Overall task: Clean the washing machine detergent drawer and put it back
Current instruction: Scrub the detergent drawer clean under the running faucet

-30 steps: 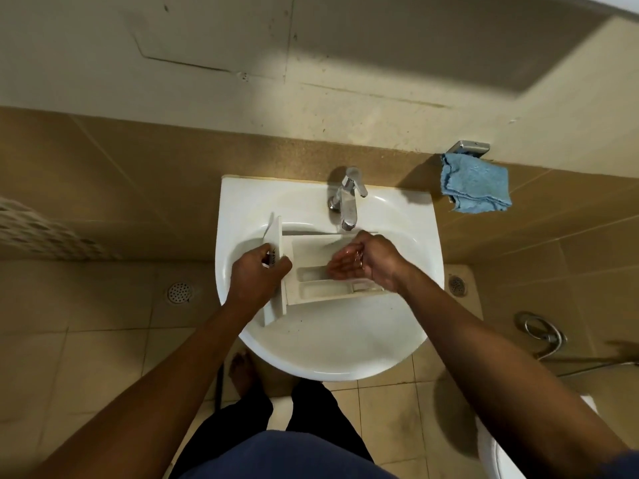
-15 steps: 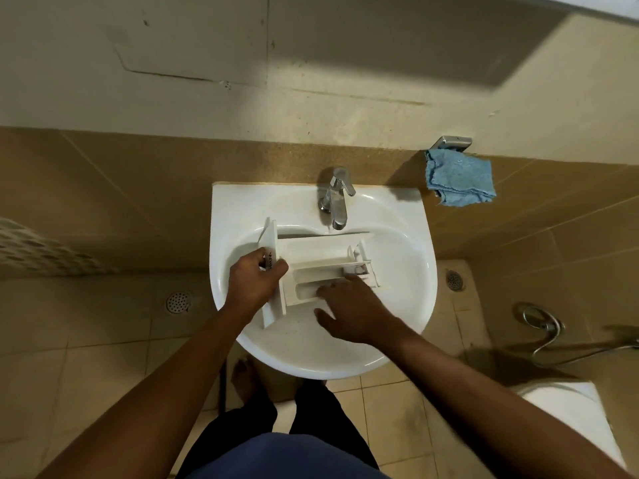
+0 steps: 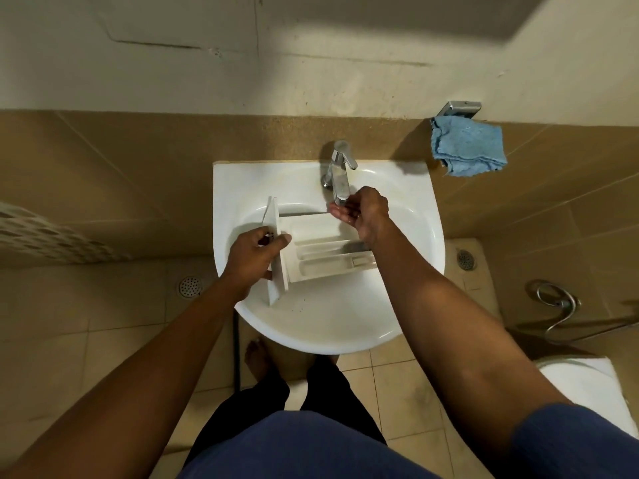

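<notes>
Surrounding room: tan tiled wall point(image 3: 138, 174) and floor point(image 3: 69, 340), with plaster above; a patterned patch point(image 3: 41, 236) at the left edge is cut off and unreadable.
Sink point(image 3: 408, 278): white basin against the wall; whatever supports it is hidden under the bowl.
White fixture point(image 3: 587, 382): in the lower right corner, cut by the frame and partly behind the right forearm point(image 3: 449, 323); I cannot tell what it is.
Detergent drawer point(image 3: 321, 250): lies in the basin, compartments up, front panel standing at its left end; its right end is hidden behind the right forearm.
Left hand point(image 3: 250, 259): grips the front panel, thumb over the inner side, fingers curled round the outer face, their tips mostly out of sight.
Right hand point(image 3: 363, 212): cupped palm-up over the drawer's far right corner, fingers relaxed, holding nothing.
Blue cloth point(image 3: 466, 146): hangs from a metal holder point(image 3: 463, 108) on the wall, right of the sink.
Tap point(image 3: 340, 174): chrome, at the back rim, its spout end just above the right hand's fingers; whether water runs is hard to make out.
</notes>
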Demonstrator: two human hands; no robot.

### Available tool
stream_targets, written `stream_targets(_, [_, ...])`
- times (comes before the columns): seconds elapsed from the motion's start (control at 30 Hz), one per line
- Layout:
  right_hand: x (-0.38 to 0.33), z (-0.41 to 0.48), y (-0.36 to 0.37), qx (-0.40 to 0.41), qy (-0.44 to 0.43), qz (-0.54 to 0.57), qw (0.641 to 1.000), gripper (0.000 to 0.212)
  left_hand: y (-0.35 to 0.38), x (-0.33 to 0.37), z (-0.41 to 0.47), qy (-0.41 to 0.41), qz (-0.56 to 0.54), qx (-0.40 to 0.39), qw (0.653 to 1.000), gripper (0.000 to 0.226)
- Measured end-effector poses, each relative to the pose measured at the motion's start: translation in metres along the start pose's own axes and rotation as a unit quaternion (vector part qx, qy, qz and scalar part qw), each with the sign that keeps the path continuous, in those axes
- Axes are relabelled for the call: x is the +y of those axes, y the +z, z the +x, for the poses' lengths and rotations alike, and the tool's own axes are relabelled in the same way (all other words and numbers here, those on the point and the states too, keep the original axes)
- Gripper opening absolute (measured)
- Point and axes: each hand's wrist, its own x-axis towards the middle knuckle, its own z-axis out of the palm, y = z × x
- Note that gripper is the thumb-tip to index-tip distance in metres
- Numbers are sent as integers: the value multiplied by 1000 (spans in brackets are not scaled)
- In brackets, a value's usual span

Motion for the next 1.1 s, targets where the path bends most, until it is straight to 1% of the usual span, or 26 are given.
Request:
stream_targets(0.03, [1,4,2,-15,9,17,1000,39,2,1,0,0,9,7,1000,37])
stream_targets(0.1, [0,7,9,-71,40,40,996,43,6,0,2,1,28,23,999,34])
stream_targets(0.2, [1,1,17,-151,87,40,984,46,6,-1,4,1,33,29,999,29])
stream_targets(0.27, [0,-3,17,-149,100,19,984,46,4,-3,5,0,24,25,999,28])
stream_targets(0.4, [-3,-20,-4,-65,58,-97,991,41,6,-3,3,-6,23,34,999,42])
stream_targets(0.43, [0,-27,-8,-61,45,-110,991,41,6,-3,3,-6,24,39,999,45])
stream_targets(0.47, [7,-37,-11,-68,31,-125,989,43,7,-2,2,-5,26,42,999,45])
stream_targets(0.53, [25,-61,-6,-109,4,-162,981,43,7,-2,2,-3,24,43,999,44])
stream_targets(0.57, [37,-73,-3,-129,-18,-183,974,39,7,-2,2,-2,24,42,999,42])
stream_targets(0.6, [49,-84,0,-148,-60,-219,963,35,8,-1,2,-1,24,40,999,38])
stream_targets(0.63, [62,-94,0,-169,-136,-283,934,32,8,-1,1,1,24,40,999,35])
stream_targets(0.67, [74,-102,-4,-196,-233,-374,876,32,8,1,1,0,23,41,999,32])
stream_targets(0.7, [87,-109,-11,-233,-318,-469,791,34,8,1,0,-4,22,43,999,31])
stream_targets(0.73, [98,-114,-20,-267,-372,-547,701,37,8,2,0,-7,21,45,999,33])
stream_targets(0.77, [106,-118,-30,-289,-398,-604,627,42,8,2,-1,-9,24,46,999,35])
stream_targets(0.8, [111,-118,-42,-294,-417,-639,575,46,8,3,-1,-8,25,45,999,37])
stream_targets(0.83, [109,-117,-53,-292,-436,-649,551,49,8,3,-2,-6,25,44,999,38])
stream_targets(0.87, [106,-112,-64,-280,-449,-647,549,49,8,4,-4,-3,24,43,999,38])
stream_targets(0.9, [101,-106,-74,-258,-459,-640,559,47,8,5,-5,-2,24,41,999,38])
stream_targets(0.97, [85,-91,-92,-197,-460,-629,595,41,9,6,-6,-1,26,38,999,33])
stream_targets(1.0, [77,-85,-97,-171,-453,-637,600,40,10,7,-7,1,28,39,999,29])
stream_targets(1.03, [73,-80,-97,-148,-453,-649,593,38,11,7,-7,4,33,41,999,25])
stream_targets(1.07, [71,-77,-92,-126,-468,-653,582,37,13,7,-7,7,39,44,998,23])
stream_targets(1.1, [72,-78,-81,-111,-485,-644,581,34,13,8,-7,7,44,48,998,21])
